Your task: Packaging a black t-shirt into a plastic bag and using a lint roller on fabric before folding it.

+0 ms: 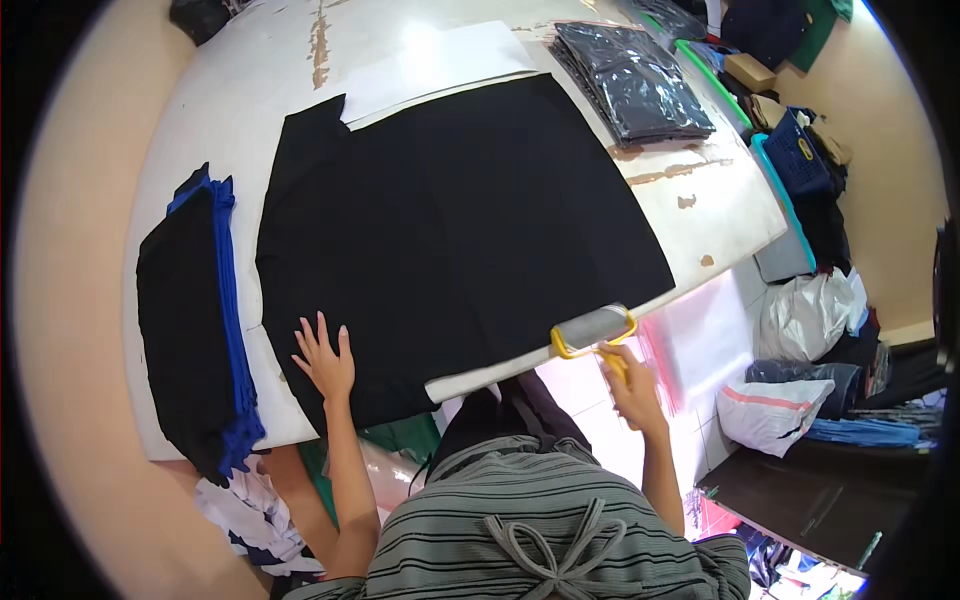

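Observation:
A large piece of black fabric (450, 225), apparently a garment, lies spread flat on the white table (225, 97). My left hand (330, 364) rests on its lower left part, fingers apart and holding nothing. In my right hand (634, 386) is the yellow handle of a lint roller (592, 328). The grey roller head is at the fabric's near edge, by the table's front rim; whether it touches the cloth I cannot tell. Left of the fabric lies a folded stack of black and blue garments (184, 322).
Plastic-wrapped dark garments (637, 82) are piled at the table's far right. White sheets (442, 67) lie beyond the fabric. Right of the table are a blue basket (802, 157) and white plastic bags (806, 315). Worn patches mark the tabletop; a wall (82, 300) borders its left.

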Action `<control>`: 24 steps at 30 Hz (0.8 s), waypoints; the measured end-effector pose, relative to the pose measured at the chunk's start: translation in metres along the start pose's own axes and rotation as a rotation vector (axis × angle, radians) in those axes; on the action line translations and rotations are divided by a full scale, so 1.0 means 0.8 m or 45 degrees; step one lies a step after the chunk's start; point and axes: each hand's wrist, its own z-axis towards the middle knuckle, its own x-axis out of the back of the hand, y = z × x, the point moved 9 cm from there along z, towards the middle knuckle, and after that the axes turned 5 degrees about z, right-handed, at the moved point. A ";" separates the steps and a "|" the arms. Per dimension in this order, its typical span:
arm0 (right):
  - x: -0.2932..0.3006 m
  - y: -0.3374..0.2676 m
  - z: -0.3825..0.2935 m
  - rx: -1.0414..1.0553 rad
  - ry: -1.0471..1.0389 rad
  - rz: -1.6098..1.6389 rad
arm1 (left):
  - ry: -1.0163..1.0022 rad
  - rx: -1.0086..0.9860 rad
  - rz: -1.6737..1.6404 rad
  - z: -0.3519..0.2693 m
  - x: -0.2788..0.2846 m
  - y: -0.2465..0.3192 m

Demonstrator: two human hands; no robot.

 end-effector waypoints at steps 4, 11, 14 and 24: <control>-0.022 -0.007 0.043 -0.095 0.074 0.054 | -0.009 0.043 0.004 -0.005 0.004 -0.004; -0.053 -0.070 0.295 0.018 0.058 0.160 | 0.035 0.073 -0.068 -0.018 0.019 -0.001; -0.056 -0.092 0.410 0.029 0.103 0.121 | 0.020 0.083 -0.111 -0.022 0.022 0.006; -0.069 -0.122 0.563 0.115 0.097 0.034 | 0.042 0.134 -0.165 -0.036 0.027 0.006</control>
